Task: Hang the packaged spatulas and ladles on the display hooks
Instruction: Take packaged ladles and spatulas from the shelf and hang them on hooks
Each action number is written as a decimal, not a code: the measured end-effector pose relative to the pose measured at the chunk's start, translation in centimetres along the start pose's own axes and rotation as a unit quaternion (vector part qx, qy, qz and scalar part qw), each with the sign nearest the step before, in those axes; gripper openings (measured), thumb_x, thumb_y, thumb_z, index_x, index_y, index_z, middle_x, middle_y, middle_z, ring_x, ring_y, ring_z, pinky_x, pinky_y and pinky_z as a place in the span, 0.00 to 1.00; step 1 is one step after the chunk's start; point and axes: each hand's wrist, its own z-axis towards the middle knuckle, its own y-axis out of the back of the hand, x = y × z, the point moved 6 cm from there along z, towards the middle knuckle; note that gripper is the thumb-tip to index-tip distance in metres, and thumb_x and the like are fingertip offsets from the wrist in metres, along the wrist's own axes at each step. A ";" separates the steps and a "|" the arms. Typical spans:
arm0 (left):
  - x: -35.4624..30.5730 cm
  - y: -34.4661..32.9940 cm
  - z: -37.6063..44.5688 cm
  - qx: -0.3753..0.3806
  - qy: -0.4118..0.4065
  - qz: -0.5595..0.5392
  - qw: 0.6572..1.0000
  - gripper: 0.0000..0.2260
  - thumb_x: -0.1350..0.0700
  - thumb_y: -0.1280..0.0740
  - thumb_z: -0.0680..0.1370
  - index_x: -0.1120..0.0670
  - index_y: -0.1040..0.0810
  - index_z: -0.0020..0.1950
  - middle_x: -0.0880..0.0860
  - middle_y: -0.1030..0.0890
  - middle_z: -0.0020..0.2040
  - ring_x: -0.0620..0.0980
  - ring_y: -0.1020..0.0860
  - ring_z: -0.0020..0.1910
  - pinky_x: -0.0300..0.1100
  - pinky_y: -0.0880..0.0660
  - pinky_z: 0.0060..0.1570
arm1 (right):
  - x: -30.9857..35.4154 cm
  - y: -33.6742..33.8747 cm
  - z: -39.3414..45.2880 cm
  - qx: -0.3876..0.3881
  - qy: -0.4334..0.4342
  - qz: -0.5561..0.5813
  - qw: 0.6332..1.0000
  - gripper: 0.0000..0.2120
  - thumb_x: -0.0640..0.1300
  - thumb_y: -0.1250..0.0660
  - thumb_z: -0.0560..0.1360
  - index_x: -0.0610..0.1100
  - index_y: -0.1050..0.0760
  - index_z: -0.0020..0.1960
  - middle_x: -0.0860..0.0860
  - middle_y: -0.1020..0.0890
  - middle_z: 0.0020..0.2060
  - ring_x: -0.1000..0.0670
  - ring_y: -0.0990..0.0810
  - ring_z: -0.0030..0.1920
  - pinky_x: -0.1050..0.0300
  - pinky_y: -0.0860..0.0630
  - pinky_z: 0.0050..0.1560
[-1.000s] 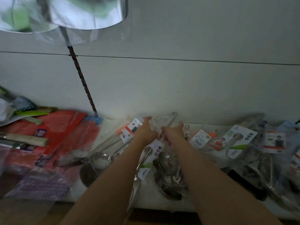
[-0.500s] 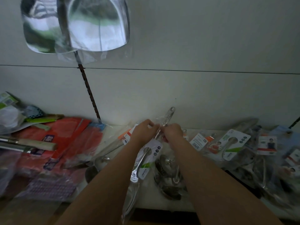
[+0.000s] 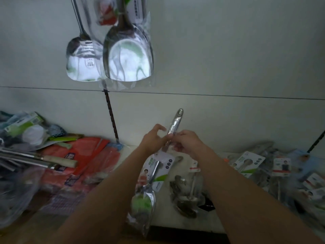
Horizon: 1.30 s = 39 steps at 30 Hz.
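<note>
A packaged steel spatula [image 3: 159,166] stands nearly upright in the middle of the view, its handle tip with a hanging hole pointing up at the white wall and its blade in a clear bag hanging below. My left hand [image 3: 153,139] pinches the handle from the left. From the right, my right hand [image 3: 186,141] grips the same handle. Two packaged spatulas [image 3: 126,55] hang from above at upper left; their hooks are out of frame.
A white shelf [image 3: 175,215] below holds packaged ladles [image 3: 186,194] at the centre and more carded utensils [image 3: 249,163] to the right. Orange packages [image 3: 84,157] and wooden-handled tools [image 3: 40,160] lie at the left. A dark slotted upright [image 3: 110,113] runs down the wall.
Both hands have lifted the spatula off the shelf pile and turned it upright. The view has tilted up, bringing the hanging spatulas further into sight.
</note>
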 end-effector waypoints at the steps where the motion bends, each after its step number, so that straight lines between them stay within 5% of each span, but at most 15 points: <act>1: -0.5 0.5 -0.4 0.000 -0.008 -0.008 1.000 0.14 0.45 0.35 0.76 0.52 0.29 0.56 0.55 0.22 0.39 0.50 0.26 0.35 0.38 0.31 0.33 | 0.8 0.0 -0.8 0.014 0.003 -0.001 1.000 0.09 0.34 0.31 0.73 0.39 0.31 0.38 0.42 0.24 0.32 0.49 0.27 0.27 0.58 0.24 0.28; 3: -1.5 1.3 -1.2 -0.005 -0.030 -0.013 0.999 0.08 0.49 0.35 0.77 0.52 0.29 0.50 0.52 0.25 0.33 0.47 0.29 0.30 0.35 0.34 0.29 | 2.1 0.2 -2.1 0.034 0.011 -0.014 0.999 0.11 0.33 0.30 0.73 0.39 0.32 0.38 0.43 0.24 0.32 0.49 0.26 0.28 0.58 0.21 0.31; 9: -5.7 3.2 -3.3 -0.041 -0.082 0.001 0.996 0.06 0.59 0.33 0.75 0.52 0.24 0.50 0.56 0.20 0.45 0.55 0.23 0.46 0.44 0.26 0.48 | 5.7 1.8 -5.4 0.007 0.077 -0.010 0.997 0.13 0.30 0.32 0.72 0.40 0.33 0.34 0.43 0.25 0.30 0.49 0.26 0.27 0.58 0.20 0.31; 16: -11.1 5.1 -6.3 -0.118 -0.136 -0.034 0.983 0.09 0.63 0.33 0.73 0.52 0.22 0.51 0.57 0.19 0.42 0.51 0.25 0.38 0.25 0.32 0.26 | 10.2 3.9 -9.5 -0.031 0.147 -0.001 0.989 0.14 0.31 0.30 0.71 0.41 0.32 0.33 0.45 0.23 0.27 0.55 0.25 0.20 0.63 0.23 0.27; 21: -14.8 6.6 -8.8 -0.137 -0.174 -0.063 0.973 0.09 0.64 0.34 0.74 0.53 0.22 0.51 0.52 0.23 0.37 0.45 0.28 0.31 0.27 0.31 0.25 | 13.9 4.9 -13.2 -0.021 0.192 -0.041 0.980 0.14 0.32 0.29 0.71 0.42 0.32 0.33 0.48 0.21 0.24 0.54 0.23 0.21 0.66 0.29 0.23; 25: -17.7 8.7 -10.6 -0.148 -0.200 -0.076 0.965 0.08 0.62 0.32 0.74 0.53 0.23 0.51 0.51 0.23 0.37 0.47 0.27 0.36 0.33 0.31 0.33 | 17.5 5.1 -16.1 -0.036 0.235 -0.079 0.968 0.14 0.34 0.29 0.71 0.43 0.31 0.32 0.43 0.20 0.31 0.53 0.23 0.23 0.65 0.31 0.23; 35: -22.4 13.9 -13.9 -0.172 -0.229 -0.128 0.950 0.09 0.62 0.31 0.73 0.52 0.23 0.50 0.54 0.22 0.41 0.50 0.26 0.41 0.41 0.29 0.43 | 24.4 3.5 -21.3 -0.064 0.275 -0.145 0.948 0.13 0.35 0.28 0.71 0.43 0.30 0.33 0.45 0.21 0.29 0.52 0.23 0.25 0.65 0.30 0.23; 39: -23.4 16.4 -14.9 -0.183 -0.242 -0.157 0.940 0.09 0.64 0.32 0.74 0.54 0.24 0.52 0.50 0.25 0.36 0.45 0.28 0.36 0.35 0.31 0.37 | 27.1 2.0 -22.5 -0.075 0.291 -0.171 0.938 0.13 0.35 0.28 0.71 0.44 0.30 0.33 0.45 0.21 0.29 0.53 0.23 0.25 0.67 0.33 0.21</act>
